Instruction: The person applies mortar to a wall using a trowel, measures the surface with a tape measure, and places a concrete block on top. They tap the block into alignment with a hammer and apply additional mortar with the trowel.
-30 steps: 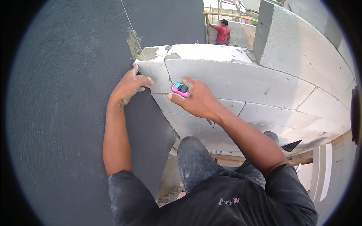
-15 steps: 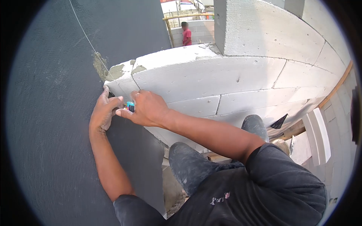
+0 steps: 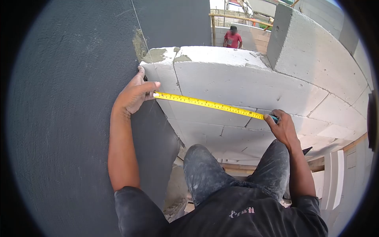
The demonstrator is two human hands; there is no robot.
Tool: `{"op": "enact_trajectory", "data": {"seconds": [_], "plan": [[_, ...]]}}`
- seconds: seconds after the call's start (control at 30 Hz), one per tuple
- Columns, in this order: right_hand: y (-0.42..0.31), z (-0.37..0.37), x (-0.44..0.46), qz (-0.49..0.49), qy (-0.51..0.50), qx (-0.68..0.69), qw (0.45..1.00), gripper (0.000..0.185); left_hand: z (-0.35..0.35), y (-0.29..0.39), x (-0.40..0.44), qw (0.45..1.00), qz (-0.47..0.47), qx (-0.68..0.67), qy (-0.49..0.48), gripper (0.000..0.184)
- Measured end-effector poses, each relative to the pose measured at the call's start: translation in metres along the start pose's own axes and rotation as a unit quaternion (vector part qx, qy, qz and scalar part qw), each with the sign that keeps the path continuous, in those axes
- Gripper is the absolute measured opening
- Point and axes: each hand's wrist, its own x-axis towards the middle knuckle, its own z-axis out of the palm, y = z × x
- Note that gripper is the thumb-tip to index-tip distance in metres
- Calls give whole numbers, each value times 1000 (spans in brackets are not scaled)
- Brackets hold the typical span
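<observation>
A yellow tape measure (image 3: 209,104) stretches across the face of the pale block wall (image 3: 237,83), sloping slightly down to the right. My left hand (image 3: 136,94) is at its free end, beside the dark grey wall, with the tip at the fingers and the thumb pointing right. Something small and dark shows between that hand and the block edge; I cannot make it out. On the right, my right hand (image 3: 282,125) is closed around the teal case, which is mostly hidden by the fingers.
A dark grey rendered wall (image 3: 71,118) fills the left side. A thin string (image 3: 139,21) runs down to the mortar-patched block corner. A taller block (image 3: 280,35) stands on the wall top. Beyond it, a person in a red shirt (image 3: 233,38) is near a bamboo rail (image 3: 241,18).
My right hand has moved right, away from my left hand, drawing the yellow tape out between them. The view has shifted, and the person in red now appears farther right.
</observation>
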Motion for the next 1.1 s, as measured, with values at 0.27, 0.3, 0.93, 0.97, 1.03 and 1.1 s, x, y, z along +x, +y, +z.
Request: {"op": "enact_trajectory", "data": {"seconds": [0.27, 0.3, 0.93, 0.97, 1.03, 1.1], "plan": [[116, -98, -14, -24, 68, -39, 997, 26, -1, -5, -1, 998, 22, -59, -12, 120], [113, -107, -13, -23, 80, -25, 996, 26, -3, -7, 1, 994, 23, -109, -1, 112], [33, -182, 34, -24, 8, -71, 997, 37, -19, -35, 22, 901, 58, -428, -42, 33], [32, -181, 34, -33, 24, -63, 997, 37, -17, -36, 22, 912, 62, -405, -10, 28], [28, -176, 34, -35, 50, -61, 996, 36, -16, -35, 20, 921, 60, -384, -1, 28], [24, -178, 39, -39, 78, -55, 995, 36, -12, -29, 16, 931, 59, -360, 10, 29]]}}
